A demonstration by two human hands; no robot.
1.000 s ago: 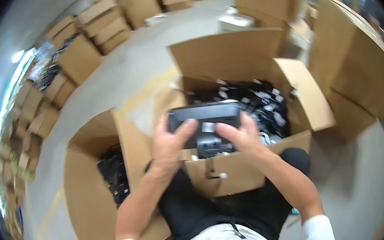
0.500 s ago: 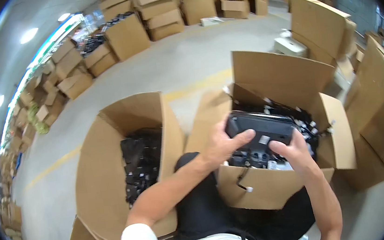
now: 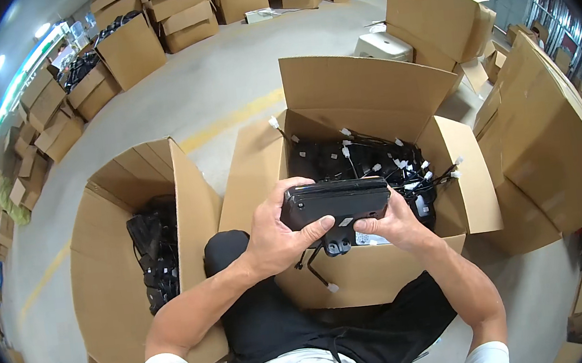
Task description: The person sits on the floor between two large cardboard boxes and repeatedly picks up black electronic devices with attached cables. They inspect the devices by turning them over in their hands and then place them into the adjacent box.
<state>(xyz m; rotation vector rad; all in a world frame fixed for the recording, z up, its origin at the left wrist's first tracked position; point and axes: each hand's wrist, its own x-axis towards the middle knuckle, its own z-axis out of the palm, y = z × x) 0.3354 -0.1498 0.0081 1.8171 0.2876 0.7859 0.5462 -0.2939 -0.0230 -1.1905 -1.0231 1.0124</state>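
Left hand (image 3: 279, 236) and right hand (image 3: 389, 222) both clamped on a black device (image 3: 334, 204), held over the front edge of the open middle box (image 3: 378, 271). That box is full of black cabled units; left box (image 3: 112, 271) only part-filled, so sorting looks unfinished.

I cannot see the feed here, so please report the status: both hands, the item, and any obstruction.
Left hand and right hand both grip black device. Held above open carton of black cabled units. Nothing blocks it.
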